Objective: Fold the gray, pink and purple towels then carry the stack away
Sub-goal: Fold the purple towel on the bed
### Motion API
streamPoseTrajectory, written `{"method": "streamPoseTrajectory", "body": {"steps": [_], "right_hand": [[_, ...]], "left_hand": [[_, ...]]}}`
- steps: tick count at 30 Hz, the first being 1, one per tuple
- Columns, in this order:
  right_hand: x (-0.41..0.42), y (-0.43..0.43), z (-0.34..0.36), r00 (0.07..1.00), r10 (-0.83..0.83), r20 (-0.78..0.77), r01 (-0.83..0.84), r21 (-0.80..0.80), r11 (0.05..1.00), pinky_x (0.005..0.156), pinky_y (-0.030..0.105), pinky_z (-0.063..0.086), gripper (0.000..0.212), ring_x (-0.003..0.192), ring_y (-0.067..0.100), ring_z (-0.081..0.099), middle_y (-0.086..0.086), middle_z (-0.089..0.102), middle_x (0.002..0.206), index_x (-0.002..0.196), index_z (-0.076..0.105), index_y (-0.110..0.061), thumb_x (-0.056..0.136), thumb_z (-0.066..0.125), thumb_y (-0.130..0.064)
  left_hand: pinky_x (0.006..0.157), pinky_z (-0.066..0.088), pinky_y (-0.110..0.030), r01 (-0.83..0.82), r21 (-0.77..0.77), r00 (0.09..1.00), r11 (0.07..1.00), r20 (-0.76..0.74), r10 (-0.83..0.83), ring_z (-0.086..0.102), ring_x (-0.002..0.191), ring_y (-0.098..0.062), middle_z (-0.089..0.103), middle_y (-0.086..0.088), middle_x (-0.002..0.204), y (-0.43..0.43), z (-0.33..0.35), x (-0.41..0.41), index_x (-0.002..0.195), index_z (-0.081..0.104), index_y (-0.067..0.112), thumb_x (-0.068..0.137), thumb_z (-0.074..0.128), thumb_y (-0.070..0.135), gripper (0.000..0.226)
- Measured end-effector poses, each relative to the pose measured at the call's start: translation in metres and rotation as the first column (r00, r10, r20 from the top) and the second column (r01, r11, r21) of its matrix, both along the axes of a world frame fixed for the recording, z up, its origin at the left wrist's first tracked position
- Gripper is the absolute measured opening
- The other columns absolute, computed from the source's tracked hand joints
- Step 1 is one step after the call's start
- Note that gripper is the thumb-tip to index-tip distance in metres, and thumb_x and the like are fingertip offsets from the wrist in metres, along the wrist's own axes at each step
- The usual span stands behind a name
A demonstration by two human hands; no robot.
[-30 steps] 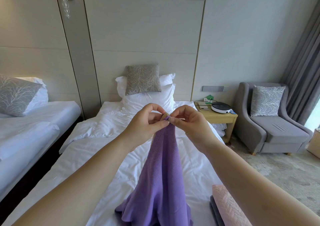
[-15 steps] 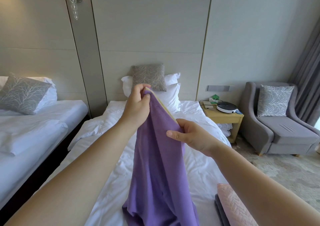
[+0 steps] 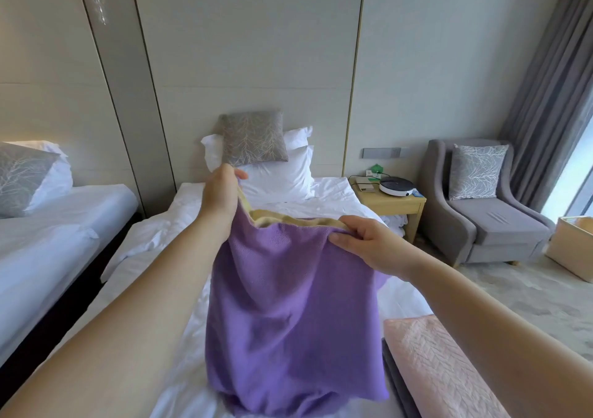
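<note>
Fabric fills the middle of my feed: the purple towel (image 3: 288,315) hangs over the bed (image 3: 154,257), held up by both hands along its top edge, where a yellowish band (image 3: 288,221) shows. The left hand (image 3: 221,196) is the higher one and farther from me, its fingers curled round one upper corner of the towel. The right hand (image 3: 369,244) sits lower and to the right, with its thumb pressed on the near purple face and its fingers hooked over the edge. The edge slopes down from left to right between the two grips. The cloth drapes in loose folds below them, and its lower end bunches at the white sheet near the bottom of my view.

At lower right, just beside the hanging cloth, the pink towel (image 3: 430,363) lies folded on top of the gray towel (image 3: 398,385), of which I see only a dark edge. The right forearm crosses over part of that pile.

At the head of the bed a patterned gray cushion (image 3: 253,138) leans on white pillows (image 3: 282,177). To the right stands a wooden nightstand (image 3: 394,204) carrying a round white device (image 3: 396,186), then a gray armchair (image 3: 494,221) and a gray curtain (image 3: 545,80). A second bed (image 3: 64,218) lies on the left.
</note>
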State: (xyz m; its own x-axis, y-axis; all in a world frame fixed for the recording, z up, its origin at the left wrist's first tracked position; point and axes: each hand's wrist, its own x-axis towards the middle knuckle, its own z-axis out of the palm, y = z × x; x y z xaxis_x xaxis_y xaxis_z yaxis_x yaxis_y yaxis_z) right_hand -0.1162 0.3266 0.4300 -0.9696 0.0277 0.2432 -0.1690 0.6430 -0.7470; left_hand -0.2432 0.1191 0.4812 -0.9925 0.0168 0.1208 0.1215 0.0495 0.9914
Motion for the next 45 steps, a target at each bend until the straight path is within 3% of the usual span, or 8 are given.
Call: {"method": "streamPoseTrajectory", "body": {"steps": [4, 7, 14, 19, 25, 29, 34, 45], "right_hand": [[-0.005, -0.012, 0.032, 0.997, 0.074, -0.017, -0.072, 0.079, 0.994, 0.055, 0.016, 0.030, 0.028, 0.060, 0.004, 0.036, -0.009, 0.043, 0.067, 0.077, 0.053, -0.002, 0.092, 0.059, -0.025], [-0.004, -0.013, 0.047, 0.993, 0.116, -0.001, -0.116, 0.092, 0.989, 0.055, 0.018, 0.030, 0.025, 0.058, 0.004, 0.037, -0.008, 0.044, 0.063, 0.072, 0.054, -0.008, 0.088, 0.065, -0.023], [0.001, 0.003, 0.038, 0.999, -0.049, -0.008, 0.048, 0.350, 0.935, 0.056, 0.022, 0.033, 0.030, 0.061, 0.006, 0.042, -0.012, 0.047, 0.064, 0.070, 0.051, -0.025, 0.069, 0.081, -0.030], [0.009, 0.022, 0.023, 0.978, -0.144, 0.154, 0.062, 0.445, 0.893, 0.060, 0.019, 0.038, 0.025, 0.065, 0.004, 0.050, -0.014, 0.056, 0.069, 0.075, 0.057, -0.030, 0.067, 0.081, -0.033], [0.001, 0.029, 0.052, 0.968, -0.241, -0.065, 0.249, 0.184, 0.951, 0.070, 0.039, 0.046, 0.028, 0.072, 0.015, 0.049, 0.024, 0.063, 0.085, 0.091, 0.063, 0.000, 0.079, 0.075, -0.022], [-0.010, 0.017, 0.084, 0.863, -0.400, -0.307, 0.354, -0.197, 0.914, 0.052, 0.021, 0.041, 0.015, 0.053, 0.006, 0.045, -0.005, 0.052, 0.057, 0.074, 0.060, -0.019, 0.088, 0.064, -0.016], [-0.035, 0.000, 0.083, 0.938, -0.340, -0.066, 0.308, -0.287, 0.907, 0.034, 0.016, 0.029, 0.008, 0.032, 0.012, 0.049, 0.004, 0.053, 0.047, 0.095, 0.053, -0.008, 0.096, 0.051, -0.016], [-0.117, -0.005, -0.037, 0.875, -0.226, 0.427, 0.342, -0.218, 0.914, 0.049, 0.028, 0.053, 0.008, 0.065, 0.036, 0.070, 0.008, 0.061, 0.062, 0.088, 0.056, -0.018, 0.091, 0.059, -0.025]], "left_hand": [[0.076, 0.046, -0.017, 0.602, -0.346, 0.768, 0.719, 0.006, -0.640, 0.064, 0.088, -0.003, 0.067, 0.009, 0.091, 0.021, -0.009, 0.042, 0.085, 0.068, 0.034, 0.071, 0.063, 0.063, 0.033], [0.064, 0.042, -0.006, 0.666, -0.489, 0.656, 0.564, 0.025, -0.754, 0.062, 0.072, 0.004, 0.067, 0.019, 0.073, 0.029, -0.021, 0.047, 0.079, 0.069, 0.032, 0.070, 0.080, 0.042, 0.017], [0.064, 0.037, -0.025, 0.434, -0.439, 0.814, 0.787, -0.184, -0.551, 0.047, 0.066, -0.010, 0.052, -0.002, 0.065, 0.012, -0.006, 0.023, 0.072, 0.065, 0.004, 0.072, 0.079, 0.014, 0.018], [0.062, 0.047, -0.012, 0.244, -0.336, 0.894, 0.910, -0.286, -0.345, 0.063, 0.067, 0.003, 0.071, 0.014, 0.069, -0.010, 0.018, -0.002, 0.070, 0.071, 0.033, 0.070, 0.082, 0.025, 0.013], [0.061, 0.044, -0.016, 0.069, -0.270, 0.930, 0.961, -0.331, -0.160, 0.058, 0.069, -0.009, 0.066, 0.002, 0.077, -0.032, 0.034, -0.026, 0.080, 0.068, 0.021, 0.071, 0.082, 0.026, 0.017], [0.064, 0.049, -0.022, 0.141, -0.221, 0.930, 0.965, -0.303, -0.206, 0.065, 0.068, -0.012, 0.071, 0.002, 0.076, -0.050, 0.045, -0.033, 0.079, 0.070, 0.019, 0.065, 0.086, 0.027, 0.022], [0.067, 0.049, -0.014, 0.200, -0.306, 0.933, 0.931, -0.230, -0.276, 0.066, 0.078, -0.011, 0.072, 0.004, 0.083, -0.063, 0.026, -0.043, 0.090, 0.072, 0.018, 0.070, 0.081, 0.037, 0.029], [0.091, 0.048, -0.037, 0.392, -0.439, 0.910, 0.809, 0.060, -0.409, 0.063, 0.101, -0.021, 0.067, -0.008, 0.108, -0.052, -0.116, -0.107, 0.107, 0.063, 0.015, 0.089, 0.064, 0.035, 0.027]]}}
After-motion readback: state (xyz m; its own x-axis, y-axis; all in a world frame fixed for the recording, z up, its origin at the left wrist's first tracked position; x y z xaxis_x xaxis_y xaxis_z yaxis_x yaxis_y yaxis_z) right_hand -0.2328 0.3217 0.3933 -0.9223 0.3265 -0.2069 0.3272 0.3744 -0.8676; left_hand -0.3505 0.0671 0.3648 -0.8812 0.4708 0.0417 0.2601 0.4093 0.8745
